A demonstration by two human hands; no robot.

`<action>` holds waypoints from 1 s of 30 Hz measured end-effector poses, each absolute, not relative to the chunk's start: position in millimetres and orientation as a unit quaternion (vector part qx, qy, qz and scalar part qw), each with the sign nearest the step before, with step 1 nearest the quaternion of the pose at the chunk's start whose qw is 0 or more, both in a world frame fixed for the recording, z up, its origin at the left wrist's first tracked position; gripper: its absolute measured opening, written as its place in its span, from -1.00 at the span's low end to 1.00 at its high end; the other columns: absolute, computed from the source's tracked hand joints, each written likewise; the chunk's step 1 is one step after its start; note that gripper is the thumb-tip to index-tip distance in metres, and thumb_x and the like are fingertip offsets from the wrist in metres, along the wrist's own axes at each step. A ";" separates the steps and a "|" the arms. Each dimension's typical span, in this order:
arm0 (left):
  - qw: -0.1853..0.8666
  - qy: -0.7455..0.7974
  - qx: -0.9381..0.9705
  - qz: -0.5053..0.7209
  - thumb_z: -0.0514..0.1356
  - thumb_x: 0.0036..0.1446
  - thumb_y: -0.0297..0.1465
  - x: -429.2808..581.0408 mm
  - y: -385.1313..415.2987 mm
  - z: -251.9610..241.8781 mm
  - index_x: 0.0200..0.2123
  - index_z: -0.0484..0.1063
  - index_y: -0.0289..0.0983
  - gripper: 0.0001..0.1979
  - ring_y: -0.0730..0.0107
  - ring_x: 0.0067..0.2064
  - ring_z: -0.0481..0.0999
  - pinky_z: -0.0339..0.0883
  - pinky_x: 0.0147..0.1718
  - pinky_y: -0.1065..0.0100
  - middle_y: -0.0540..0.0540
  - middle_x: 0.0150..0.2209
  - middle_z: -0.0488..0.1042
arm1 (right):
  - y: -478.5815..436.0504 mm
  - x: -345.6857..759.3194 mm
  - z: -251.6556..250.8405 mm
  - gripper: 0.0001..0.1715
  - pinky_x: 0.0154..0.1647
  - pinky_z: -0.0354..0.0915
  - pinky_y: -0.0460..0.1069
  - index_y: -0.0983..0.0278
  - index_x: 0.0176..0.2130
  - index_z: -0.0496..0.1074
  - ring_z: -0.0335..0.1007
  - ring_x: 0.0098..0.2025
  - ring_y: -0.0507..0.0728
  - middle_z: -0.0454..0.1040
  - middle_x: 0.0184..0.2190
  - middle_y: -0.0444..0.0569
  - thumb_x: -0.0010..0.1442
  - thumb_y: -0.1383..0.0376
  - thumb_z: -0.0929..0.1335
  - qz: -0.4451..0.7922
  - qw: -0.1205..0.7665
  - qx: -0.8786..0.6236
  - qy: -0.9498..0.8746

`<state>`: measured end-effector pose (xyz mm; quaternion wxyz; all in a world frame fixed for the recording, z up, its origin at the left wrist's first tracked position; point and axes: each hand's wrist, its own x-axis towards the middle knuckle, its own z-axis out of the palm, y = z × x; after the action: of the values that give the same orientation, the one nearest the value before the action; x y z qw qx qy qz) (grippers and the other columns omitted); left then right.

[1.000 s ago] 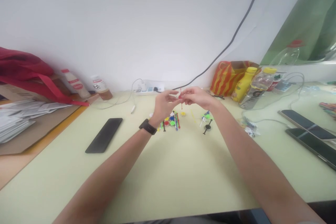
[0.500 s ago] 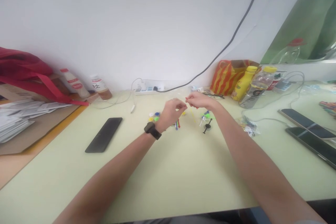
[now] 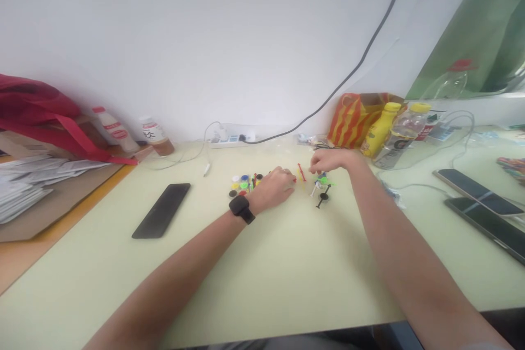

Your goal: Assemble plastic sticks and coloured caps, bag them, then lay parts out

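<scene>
My left hand (image 3: 275,188), with a black watch on the wrist, is low over the table with its fingers curled. A small red piece (image 3: 294,179) shows at its fingertips. A red stick with wider ends (image 3: 302,171) lies between my hands beside a thin yellow stick (image 3: 304,184). My right hand (image 3: 328,160) has its fingers drawn together just right of them; what they hold, if anything, is hidden. Below it are a black stick through a round disc (image 3: 324,197), a white stick piece (image 3: 315,189) and a bright green piece (image 3: 324,181). Coloured discs (image 3: 243,186) lie left of my left hand, partly covered.
A black phone (image 3: 162,210) lies at left, two more phones (image 3: 479,191) at right. Bottles (image 3: 397,136) and a striped bag (image 3: 353,120) stand at back right. A power strip (image 3: 227,139) sits by the wall. Papers (image 3: 33,186) and a red bag (image 3: 36,109) are at far left.
My hands have moved apart and lower: the left down, the right slightly rightward. The red stick now lies on the table between them. More discs show beside my left hand.
</scene>
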<state>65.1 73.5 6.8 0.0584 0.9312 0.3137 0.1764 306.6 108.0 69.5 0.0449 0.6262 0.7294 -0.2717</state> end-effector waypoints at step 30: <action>-0.005 0.337 0.929 0.151 0.20 0.32 -0.26 60.8 72.8 15.7 0.16 0.48 -0.23 -0.62 -0.03 0.07 0.41 0.31 0.04 0.04 -0.21 0.06 0.56 | 105.9 347.2 68.2 -0.54 -0.14 0.36 0.03 0.09 -0.26 0.72 0.51 -0.01 0.32 0.63 -0.10 -0.02 -0.25 0.13 0.67 -0.290 0.129 0.653 0.688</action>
<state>60.8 72.8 15.7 -0.0052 0.9293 0.3371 0.1511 347.2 105.9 68.2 0.1292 0.6528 0.6880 -0.2896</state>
